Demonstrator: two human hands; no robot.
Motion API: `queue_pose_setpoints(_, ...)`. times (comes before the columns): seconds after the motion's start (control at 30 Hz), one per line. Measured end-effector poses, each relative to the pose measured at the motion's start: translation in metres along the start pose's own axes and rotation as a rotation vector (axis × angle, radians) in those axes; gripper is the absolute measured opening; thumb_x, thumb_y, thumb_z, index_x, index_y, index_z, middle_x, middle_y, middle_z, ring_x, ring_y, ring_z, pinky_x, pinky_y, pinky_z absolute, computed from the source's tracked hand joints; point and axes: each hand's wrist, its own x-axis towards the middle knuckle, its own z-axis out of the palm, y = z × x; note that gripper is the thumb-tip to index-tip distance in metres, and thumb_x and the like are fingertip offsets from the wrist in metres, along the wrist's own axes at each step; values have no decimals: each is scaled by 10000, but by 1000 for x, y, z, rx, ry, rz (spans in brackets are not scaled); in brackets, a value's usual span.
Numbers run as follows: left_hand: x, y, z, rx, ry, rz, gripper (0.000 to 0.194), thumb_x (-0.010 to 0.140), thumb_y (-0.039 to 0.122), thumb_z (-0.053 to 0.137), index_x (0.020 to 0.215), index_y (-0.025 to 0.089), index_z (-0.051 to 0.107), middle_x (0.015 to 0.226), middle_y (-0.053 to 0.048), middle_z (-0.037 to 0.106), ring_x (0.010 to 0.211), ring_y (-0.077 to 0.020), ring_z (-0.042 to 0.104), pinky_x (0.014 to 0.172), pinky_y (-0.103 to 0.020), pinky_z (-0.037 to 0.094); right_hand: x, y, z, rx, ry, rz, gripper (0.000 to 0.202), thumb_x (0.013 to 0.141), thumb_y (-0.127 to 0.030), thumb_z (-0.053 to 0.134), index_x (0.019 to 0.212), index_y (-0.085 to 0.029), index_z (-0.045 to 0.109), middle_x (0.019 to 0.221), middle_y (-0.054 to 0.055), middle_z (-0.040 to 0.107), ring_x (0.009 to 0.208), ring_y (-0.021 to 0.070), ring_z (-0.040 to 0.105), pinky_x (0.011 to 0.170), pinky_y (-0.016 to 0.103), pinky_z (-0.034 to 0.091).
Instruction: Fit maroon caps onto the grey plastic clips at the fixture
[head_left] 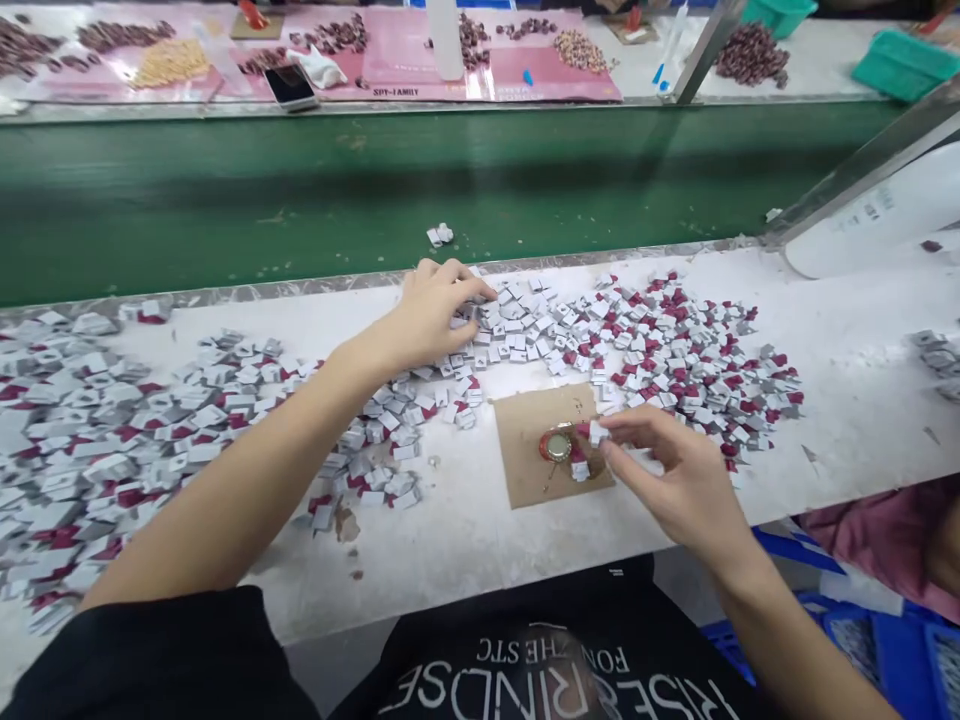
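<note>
My right hand (675,470) pinches a small white piece (598,433) between thumb and fingertips, over the right side of a brown cardboard square (525,450). On the cardboard lie a round metal cap with a red rim (557,447) and another small white and dark red piece (580,469). My left hand (439,310) is at the left end of a heap of white and dark red pieces (660,350), fingers apart and curved, fingertips touching the pieces. Nothing can be seen held in it.
More pieces (112,430) spread across the left of the white table. Beyond its far edge runs a green belt (337,200) with a few white bits (440,235). A metal post and white cylinder (877,215) stand at right. A person's sleeve (877,540) shows at lower right.
</note>
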Motion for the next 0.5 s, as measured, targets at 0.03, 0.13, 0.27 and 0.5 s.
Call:
queue_pose_setpoints(0.03,1,-2,2,-7,18,-5,388,960,288,695,1338,263,777,1434,-165,668,1329,-430,534,1219,-638,399,-7,1,5,2,-14,8,82,1040,-290,784,1115,-291,816,1052,54,859,937,267,826,834,429,699)
queue_pose_setpoints(0.13,6,-7,7,-31,49,-11,297,964,311,735,1254,270,777,1409,-149,706,1358,-439,537,1236,-657,374,-18,5,16,26,-23,27,85,1037,-269,772,1111,-286,810,1066,56,858,955,271,827,850,438,700)
queue_pose_setpoints(0.27,9,0,5,-32,73,0,228,937,302,766,1159,252,758,1374,-133,736,1398,-439,555,1278,-649,346,-22,10,23,67,20,35,76,1033,-257,772,1097,-280,806,1051,53,845,937,254,811,870,428,705)
queue_pose_setpoints(0.5,-14,41,-6,-467,222,-31,226,964,239,714,1169,225,806,1222,-83,812,1112,-270,728,1090,-402,551,-20,10,23,63,9,26,80,1042,-259,758,1094,-285,812,1044,56,845,940,265,815,831,412,696)
